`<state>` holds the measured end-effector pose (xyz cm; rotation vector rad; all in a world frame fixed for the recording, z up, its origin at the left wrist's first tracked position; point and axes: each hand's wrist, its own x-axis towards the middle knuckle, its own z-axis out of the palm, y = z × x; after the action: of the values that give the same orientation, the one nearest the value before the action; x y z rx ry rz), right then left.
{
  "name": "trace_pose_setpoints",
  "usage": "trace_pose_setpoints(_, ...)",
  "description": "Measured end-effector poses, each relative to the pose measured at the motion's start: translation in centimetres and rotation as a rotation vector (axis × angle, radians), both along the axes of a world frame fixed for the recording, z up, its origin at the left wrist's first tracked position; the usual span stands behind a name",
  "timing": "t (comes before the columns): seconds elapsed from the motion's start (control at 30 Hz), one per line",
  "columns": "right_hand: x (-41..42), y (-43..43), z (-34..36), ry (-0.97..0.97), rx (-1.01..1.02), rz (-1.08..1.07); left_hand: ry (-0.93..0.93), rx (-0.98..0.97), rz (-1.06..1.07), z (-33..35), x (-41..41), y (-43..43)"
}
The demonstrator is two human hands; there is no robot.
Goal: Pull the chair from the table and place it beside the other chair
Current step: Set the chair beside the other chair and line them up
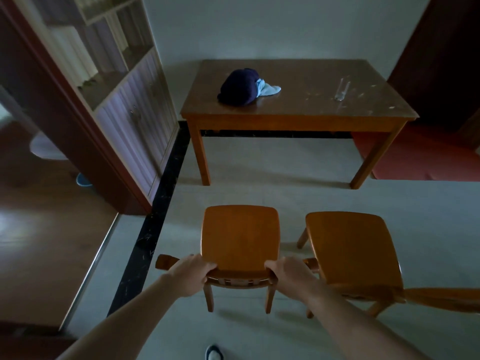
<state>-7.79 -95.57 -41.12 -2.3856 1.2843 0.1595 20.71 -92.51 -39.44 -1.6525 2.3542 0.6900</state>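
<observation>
A wooden chair point(240, 235) stands on the pale floor in front of me, well clear of the wooden table point(293, 118) at the back. My left hand point(191, 274) grips the left end of its backrest, and my right hand point(291, 275) grips the right end. A second, matching chair point(353, 248) stands just to its right, with a narrow gap between the two seats. Both seats face the table. The backrest of the held chair is mostly hidden under my hands.
On the table lie a dark blue cap with a light blue cloth point(242, 87) and a clear glass point(341, 90). A tall cabinet point(124, 105) and a black floor strip point(155, 224) run along the left. A red mat point(420, 157) lies at right. My shoe point(214, 353) shows below.
</observation>
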Motion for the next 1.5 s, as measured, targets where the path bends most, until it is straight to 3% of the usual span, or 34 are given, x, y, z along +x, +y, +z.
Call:
trace_pose_setpoints(1.07, 3.3, 2.8, -0.6, -0.019, 0.151, -0.113, -0.017, 0.066, -0.065, -1.1, 2.6, 0.9)
trace_pose_setpoints(1.2, 3.4, 2.9, -0.8, -0.015, 0.194, -0.129, 0.005, 0.152, -0.046, -0.8, 2.8, 0.8)
trace_pose_setpoints(1.33, 1.9, 1.9, 1.8, -0.070, 0.276, -0.184, 0.099, 0.356, 0.050, 0.9, 1.0, -0.5)
trace_pose_setpoints(1.5, -4.7, -0.2, 7.5, -0.105, 0.134, -0.283, 0.207, 0.147, -0.057, 4.8, -7.8, -4.3)
